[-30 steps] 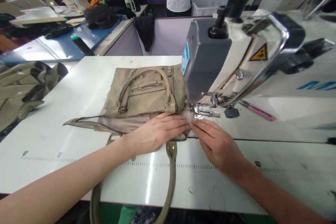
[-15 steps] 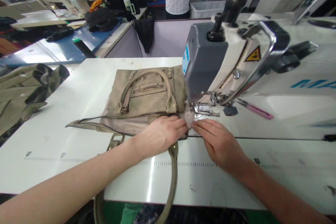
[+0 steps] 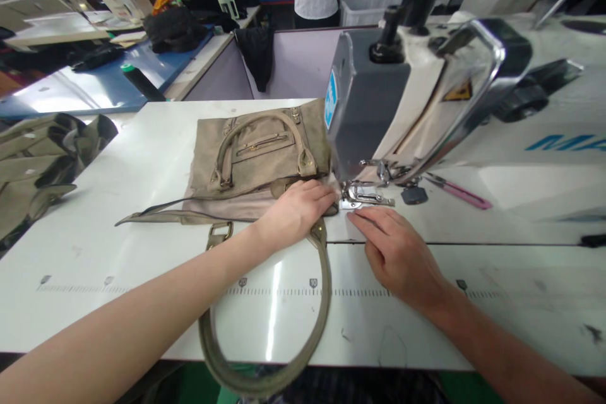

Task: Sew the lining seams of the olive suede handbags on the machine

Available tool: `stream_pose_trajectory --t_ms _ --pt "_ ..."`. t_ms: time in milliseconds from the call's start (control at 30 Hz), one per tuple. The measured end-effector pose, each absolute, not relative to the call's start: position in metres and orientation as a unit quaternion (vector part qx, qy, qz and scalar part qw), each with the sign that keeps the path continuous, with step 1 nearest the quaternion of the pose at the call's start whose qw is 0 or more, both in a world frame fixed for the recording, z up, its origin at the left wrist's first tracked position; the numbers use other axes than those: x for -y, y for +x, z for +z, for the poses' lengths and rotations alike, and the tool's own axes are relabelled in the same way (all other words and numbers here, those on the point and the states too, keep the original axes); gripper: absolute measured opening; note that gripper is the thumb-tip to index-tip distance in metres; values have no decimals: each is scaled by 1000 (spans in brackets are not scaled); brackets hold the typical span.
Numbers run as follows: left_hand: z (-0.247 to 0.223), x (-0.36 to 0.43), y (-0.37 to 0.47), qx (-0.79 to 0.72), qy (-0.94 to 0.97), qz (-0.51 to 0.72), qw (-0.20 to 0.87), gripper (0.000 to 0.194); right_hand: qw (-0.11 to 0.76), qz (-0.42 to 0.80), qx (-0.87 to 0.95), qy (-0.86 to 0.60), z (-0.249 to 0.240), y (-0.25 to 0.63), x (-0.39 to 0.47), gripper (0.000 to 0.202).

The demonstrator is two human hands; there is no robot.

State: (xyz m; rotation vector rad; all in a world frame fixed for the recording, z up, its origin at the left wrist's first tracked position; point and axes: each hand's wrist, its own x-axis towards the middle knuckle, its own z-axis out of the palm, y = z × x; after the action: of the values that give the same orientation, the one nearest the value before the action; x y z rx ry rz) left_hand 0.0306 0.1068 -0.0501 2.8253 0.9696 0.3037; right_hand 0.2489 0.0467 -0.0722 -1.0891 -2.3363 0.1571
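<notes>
An olive bag (image 3: 262,167) is lying flat on the table (image 3: 156,158), left of the sewing machine's (image 3: 369,101) presser foot (image 3: 364,194), its zipped mouth (image 3: 237,207) facing the person and stretching left to right. The far handle (image 3: 260,118) is arching away over the bag; the near handle (image 3: 324,290) is looping past the table's near edge. The left hand (image 3: 303,208) is pressing the bag's right end; whether its grip is pinching cloth cannot be told. The right hand (image 3: 400,249) is resting just beside the presser foot, grip loose, thumb parted from the fingertips.
</notes>
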Motion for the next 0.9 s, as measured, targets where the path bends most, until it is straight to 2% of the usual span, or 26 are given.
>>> stream_pose_trajectory --t_ms 133,233,300,367,400,500,533,600,667,767,900 --pt "-47 -104 30 -329 938 103 37 38 290 61 867 -400 -75 251 -45 40" --pt "-38 -89 9 -340 934 102 -44 40 307 63 864 -394 -76 254 -45 41" --pt "-32 -78 -22 -423 893 115 -101 44 325 57 863 -383 -76 256 -44 42" --pt "-29 -68 -61 -541 825 107 -121 57 333 51 865 -372 -73 253 -41 44" --pt "-28 -62 -81 -586 798 89 -110 58 330 56 867 -369 -70 250 -38 44" --pt "-29 -26 -125 -620 783 26 -30 32 294 104 873 -374 -62 230 -22 46" --pt "-30 -7 -133 -613 790 17 -5 28 284 118 872 -380 -60 219 -17 45" --pt "-30 35 -136 -598 801 14 40 33 273 130 874 -380 -57 195 -11 42" --pt "-27 72 -126 -587 804 38 92 39 266 126 887 -357 -55 165 -16 35" --pt "-15 92 -104 -577 790 120 172 34 251 110 904 -329 -52 124 -44 22" --pt "11 91 -97 -558 790 190 168 27 277 102 887 -356 -52 113 -82 22"
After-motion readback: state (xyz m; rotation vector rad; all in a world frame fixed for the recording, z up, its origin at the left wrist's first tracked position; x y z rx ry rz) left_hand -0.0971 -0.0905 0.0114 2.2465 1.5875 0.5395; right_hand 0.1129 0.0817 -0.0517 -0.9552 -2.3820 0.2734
